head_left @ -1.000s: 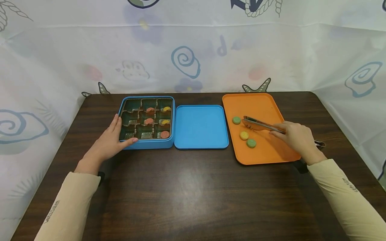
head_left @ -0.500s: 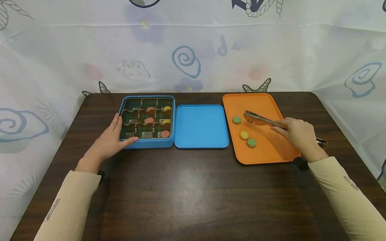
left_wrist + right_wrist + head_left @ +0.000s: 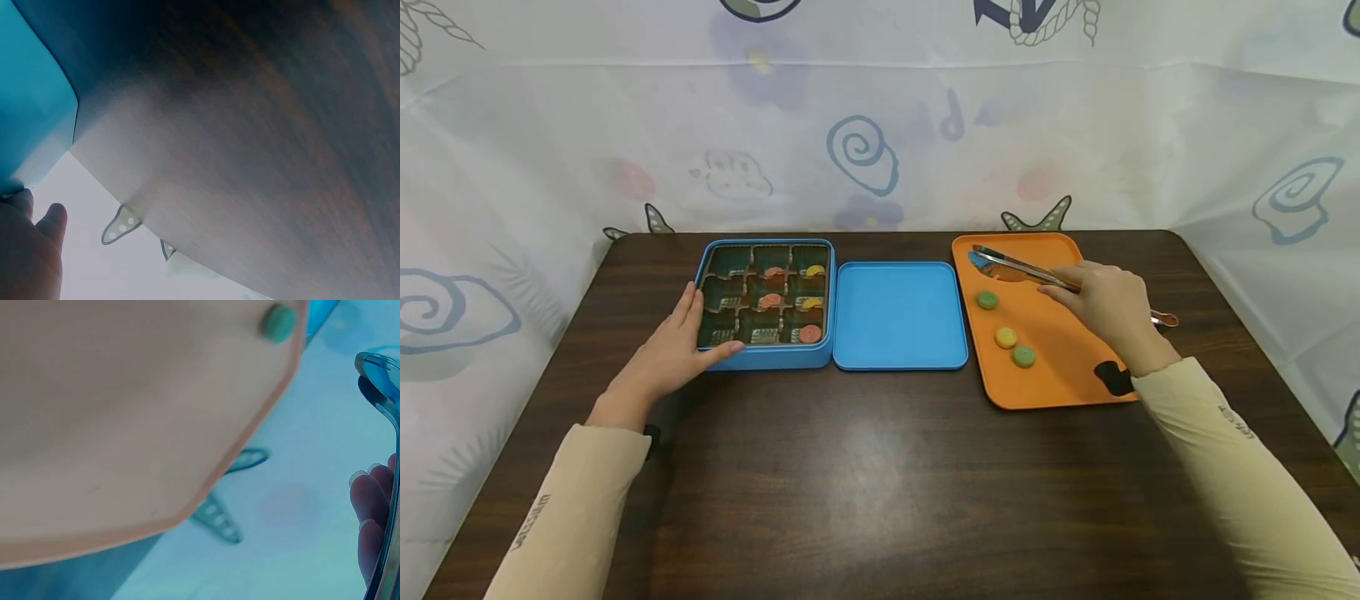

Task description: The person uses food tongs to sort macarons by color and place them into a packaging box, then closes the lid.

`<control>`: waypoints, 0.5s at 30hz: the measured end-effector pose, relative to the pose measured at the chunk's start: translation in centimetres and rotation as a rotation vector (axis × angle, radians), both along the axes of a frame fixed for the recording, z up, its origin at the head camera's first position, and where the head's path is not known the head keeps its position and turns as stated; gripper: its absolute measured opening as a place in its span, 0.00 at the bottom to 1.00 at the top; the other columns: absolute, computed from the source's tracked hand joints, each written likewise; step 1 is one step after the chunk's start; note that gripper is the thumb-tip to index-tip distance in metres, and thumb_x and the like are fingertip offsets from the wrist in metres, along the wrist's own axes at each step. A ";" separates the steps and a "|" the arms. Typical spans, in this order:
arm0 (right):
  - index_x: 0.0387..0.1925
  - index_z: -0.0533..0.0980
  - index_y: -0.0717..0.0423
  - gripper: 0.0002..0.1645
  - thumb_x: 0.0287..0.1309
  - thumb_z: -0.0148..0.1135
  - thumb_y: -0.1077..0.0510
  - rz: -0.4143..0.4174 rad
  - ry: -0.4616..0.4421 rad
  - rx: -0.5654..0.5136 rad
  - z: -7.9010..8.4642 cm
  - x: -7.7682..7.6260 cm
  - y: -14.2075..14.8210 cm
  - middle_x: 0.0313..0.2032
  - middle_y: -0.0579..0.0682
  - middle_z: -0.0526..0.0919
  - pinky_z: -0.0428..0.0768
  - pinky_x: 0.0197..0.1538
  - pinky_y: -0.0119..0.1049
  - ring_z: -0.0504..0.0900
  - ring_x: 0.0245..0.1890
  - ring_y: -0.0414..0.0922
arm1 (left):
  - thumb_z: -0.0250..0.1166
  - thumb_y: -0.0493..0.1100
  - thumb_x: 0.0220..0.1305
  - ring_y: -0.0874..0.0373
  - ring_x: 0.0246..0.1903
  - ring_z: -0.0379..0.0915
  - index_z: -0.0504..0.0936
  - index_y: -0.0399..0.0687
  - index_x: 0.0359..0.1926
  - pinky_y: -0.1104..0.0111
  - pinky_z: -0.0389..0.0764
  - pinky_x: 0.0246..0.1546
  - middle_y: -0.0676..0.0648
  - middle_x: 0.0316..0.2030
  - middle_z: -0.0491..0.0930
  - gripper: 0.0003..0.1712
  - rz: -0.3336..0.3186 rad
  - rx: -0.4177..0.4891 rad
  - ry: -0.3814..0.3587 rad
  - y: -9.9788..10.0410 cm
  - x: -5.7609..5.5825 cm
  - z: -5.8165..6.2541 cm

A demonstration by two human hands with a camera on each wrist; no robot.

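Note:
My left hand (image 3: 662, 357) rests against the left front corner of a blue box (image 3: 775, 359), fingers straight along its side and thumb on the front rim. The box has a dark divided insert; its middle and right columns hold pink macarons (image 3: 810, 334) and yellow macarons (image 3: 812, 303). My right hand (image 3: 1108, 304) grips metal tongs (image 3: 1026, 268) above the orange tray (image 3: 1067, 367). The tong ends are close together, with nothing seen between them in the right wrist view. A green macaron (image 3: 987, 299), a yellow macaron (image 3: 1006, 337) and another green macaron (image 3: 1023, 357) lie on the tray.
A shallow blue lid or tray (image 3: 901, 317) lies between the box and the orange tray. Everything sits toward the back of a dark wood table (image 3: 865, 483). A printed white cloth (image 3: 880, 117) hangs behind it.
My right hand has lifted the tongs and carried them left and toward the back, to the tray's far left corner. My left hand and the macarons have stayed in place.

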State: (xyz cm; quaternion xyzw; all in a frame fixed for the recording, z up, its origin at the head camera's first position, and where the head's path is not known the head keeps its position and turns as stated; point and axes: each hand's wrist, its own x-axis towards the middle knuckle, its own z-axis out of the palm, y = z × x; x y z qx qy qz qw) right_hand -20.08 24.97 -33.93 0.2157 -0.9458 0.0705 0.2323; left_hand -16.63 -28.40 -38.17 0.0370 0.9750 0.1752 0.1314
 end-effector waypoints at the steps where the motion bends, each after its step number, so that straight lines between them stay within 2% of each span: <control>1: 0.37 0.85 0.55 0.16 0.49 0.69 0.50 0.018 0.010 -0.005 0.2 -0.1 -0.6 0.21 0.54 0.83 0.55 0.12 0.31 0.65 0.08 0.43 | 0.49 0.76 0.58 0.29 0.71 0.32 0.22 0.39 0.71 0.34 0.47 0.65 0.41 0.72 0.16 0.65 0.000 0.000 -0.001 0.0 0.0 0.0; 7: 0.35 0.85 0.55 0.14 0.49 0.69 0.50 0.123 0.051 -0.023 1.4 -0.9 -5.0 0.22 0.54 0.86 0.57 0.13 0.30 0.73 0.11 0.46 | 0.49 0.76 0.58 0.29 0.71 0.33 0.22 0.38 0.71 0.34 0.47 0.64 0.41 0.72 0.15 0.66 0.000 0.000 -0.001 0.1 0.0 -0.2; 12: 0.38 0.85 0.53 0.16 0.52 0.67 0.47 0.151 0.026 -0.023 2.2 -1.1 -9.1 0.21 0.51 0.84 0.59 0.15 0.30 0.73 0.12 0.44 | 0.49 0.75 0.59 0.29 0.71 0.33 0.22 0.38 0.71 0.34 0.47 0.64 0.42 0.72 0.14 0.65 0.000 -0.003 -0.008 0.1 0.1 -0.2; 15: 0.40 0.84 0.51 0.17 0.53 0.66 0.46 0.179 0.042 -0.019 2.5 -1.1 -11.6 0.23 0.49 0.84 0.63 0.15 0.31 0.76 0.14 0.43 | 0.49 0.75 0.59 0.28 0.71 0.33 0.22 0.38 0.71 0.34 0.47 0.64 0.42 0.72 0.14 0.65 -0.002 -0.002 -0.005 0.0 0.1 -0.1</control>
